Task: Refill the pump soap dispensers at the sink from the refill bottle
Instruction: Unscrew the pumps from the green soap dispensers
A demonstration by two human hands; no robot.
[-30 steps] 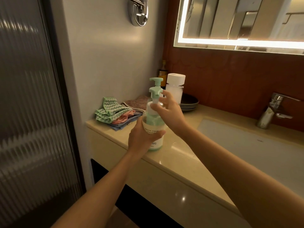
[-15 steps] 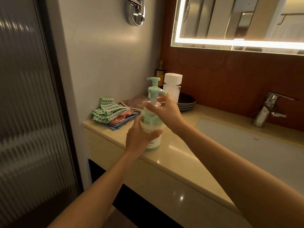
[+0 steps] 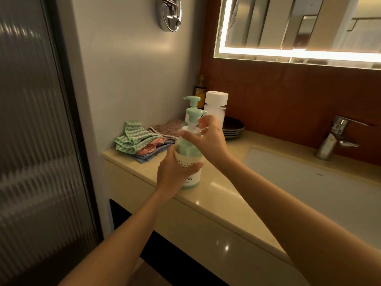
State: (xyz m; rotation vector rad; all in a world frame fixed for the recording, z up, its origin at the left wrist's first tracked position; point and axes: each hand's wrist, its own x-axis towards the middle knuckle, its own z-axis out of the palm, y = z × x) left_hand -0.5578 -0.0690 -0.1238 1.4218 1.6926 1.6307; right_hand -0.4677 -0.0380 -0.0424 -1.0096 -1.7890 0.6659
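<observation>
Early stage: dispenser upright on surface by sink, pump on. L hand wrapped round body, R hand pinching pump collar, prob unscrewing. Refill bottle behind, untouched; nothing poured yet.

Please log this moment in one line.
left hand grips soap dispenser | right hand grips its pump collar | dispenser upright on counter
</observation>
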